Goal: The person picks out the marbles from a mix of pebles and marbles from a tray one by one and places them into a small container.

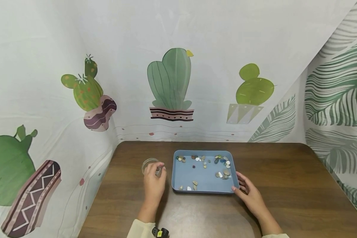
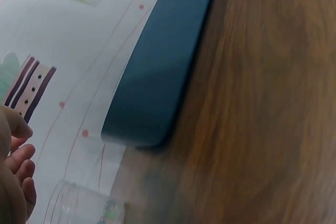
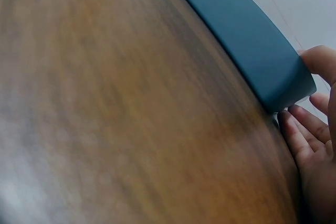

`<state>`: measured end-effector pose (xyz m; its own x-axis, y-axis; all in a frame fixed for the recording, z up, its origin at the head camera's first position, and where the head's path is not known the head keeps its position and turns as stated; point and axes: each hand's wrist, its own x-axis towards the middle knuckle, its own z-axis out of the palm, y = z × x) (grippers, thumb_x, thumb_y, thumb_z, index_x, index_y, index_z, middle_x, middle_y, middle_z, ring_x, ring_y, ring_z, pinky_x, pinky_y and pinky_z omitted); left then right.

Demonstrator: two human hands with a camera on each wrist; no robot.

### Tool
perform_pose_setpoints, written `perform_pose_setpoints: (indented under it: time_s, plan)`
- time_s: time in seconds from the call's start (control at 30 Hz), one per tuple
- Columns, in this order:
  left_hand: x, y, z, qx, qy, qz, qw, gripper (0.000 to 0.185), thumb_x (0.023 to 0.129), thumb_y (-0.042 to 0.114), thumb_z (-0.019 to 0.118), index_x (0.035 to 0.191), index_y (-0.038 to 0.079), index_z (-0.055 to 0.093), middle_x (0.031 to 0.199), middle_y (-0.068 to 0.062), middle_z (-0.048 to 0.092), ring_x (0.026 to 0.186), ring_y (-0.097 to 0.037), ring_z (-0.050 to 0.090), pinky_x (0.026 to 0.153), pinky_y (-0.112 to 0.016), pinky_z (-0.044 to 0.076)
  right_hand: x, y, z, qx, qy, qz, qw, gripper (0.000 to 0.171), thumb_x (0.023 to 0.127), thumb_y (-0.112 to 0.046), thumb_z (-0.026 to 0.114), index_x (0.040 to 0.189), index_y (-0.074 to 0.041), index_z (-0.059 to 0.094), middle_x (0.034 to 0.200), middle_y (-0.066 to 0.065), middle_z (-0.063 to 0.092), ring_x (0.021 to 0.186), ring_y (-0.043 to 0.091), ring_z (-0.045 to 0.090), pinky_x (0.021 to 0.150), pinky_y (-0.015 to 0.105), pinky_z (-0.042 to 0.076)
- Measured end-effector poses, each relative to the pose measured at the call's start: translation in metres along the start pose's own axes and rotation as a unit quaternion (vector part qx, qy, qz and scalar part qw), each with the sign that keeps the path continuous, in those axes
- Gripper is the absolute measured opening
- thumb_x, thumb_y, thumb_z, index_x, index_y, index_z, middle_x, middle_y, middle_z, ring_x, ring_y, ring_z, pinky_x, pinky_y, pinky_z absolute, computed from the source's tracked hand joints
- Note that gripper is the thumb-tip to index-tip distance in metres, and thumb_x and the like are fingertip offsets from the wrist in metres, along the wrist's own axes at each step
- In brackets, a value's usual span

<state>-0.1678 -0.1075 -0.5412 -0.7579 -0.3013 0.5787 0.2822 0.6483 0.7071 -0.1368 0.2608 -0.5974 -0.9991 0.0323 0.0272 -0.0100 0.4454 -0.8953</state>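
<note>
Left hand over a small glass dish, right hand steadying a blue tray of pebbles.

The left hand (image 1: 154,180) hangs over the clear glass dish (image 1: 150,164), fingertips bunched at its rim, whether pinching a pebble I cannot tell; the right hand (image 1: 250,191) lies at the near right corner of the blue tray (image 1: 203,190), thumb on the wall, fingers relaxed on the wooden table (image 1: 285,185); the dish stands just left of the tray; pebbles (image 1: 223,173) lie scattered inside the tray, mostly along the far edge. As a judgement, the work goes best with fingertips low over the dish and the tray kept braced; the cactus-print backdrop (image 1: 169,82) hangs behind.
</note>
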Motion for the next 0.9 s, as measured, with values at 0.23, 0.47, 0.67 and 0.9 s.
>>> perform_pose_setpoints:
  time_s: [0.23,0.47,0.67,0.9]
  plan:
    - [-0.008,0.016,0.011,-0.012,-0.041,0.01,0.999,0.016,0.082,0.002,0.075,0.096,0.01,0.072,0.093,-0.003,0.067,0.085,-0.018,0.062,0.078,-0.034,0.051,-0.001,-0.002,0.0,0.0,0.001,-0.003,1.0,0.069,0.094,-0.028,0.073,0.153,-0.013,0.041,0.149,0.019,0.051,0.122,0.004,0.052,0.092,0.001,0.041]
    - [-0.017,0.027,0.026,-0.03,-0.087,0.01,0.9957,0.019,0.082,0.003,0.075,0.1,0.009,0.073,0.098,-0.002,0.067,0.09,-0.021,0.063,0.082,-0.035,0.053,-0.001,-0.003,0.0,0.0,-0.001,0.003,1.0,0.07,0.093,-0.029,0.073,0.153,-0.014,0.041,0.149,0.018,0.051,0.123,0.005,0.053,0.092,0.001,0.041]
    - [-0.026,0.034,0.042,-0.055,-0.125,0.014,0.9905,0.019,0.082,0.003,0.074,0.099,0.008,0.073,0.097,-0.002,0.067,0.091,-0.023,0.062,0.079,-0.032,0.052,-0.001,-0.003,0.0,0.008,-0.003,0.005,1.0,0.07,0.093,-0.03,0.073,0.153,-0.015,0.041,0.15,0.019,0.05,0.117,-0.01,0.048,0.092,0.0,0.04]
    - [-0.035,0.044,0.059,-0.081,-0.175,0.005,0.9811,0.019,0.084,0.005,0.073,0.103,0.008,0.074,0.097,-0.003,0.067,0.091,-0.021,0.063,0.075,-0.025,0.052,-0.002,-0.003,0.0,0.01,0.003,-0.003,1.0,0.069,0.093,-0.029,0.074,0.153,-0.014,0.042,0.149,0.019,0.051,0.115,-0.012,0.047,0.091,0.0,0.04]
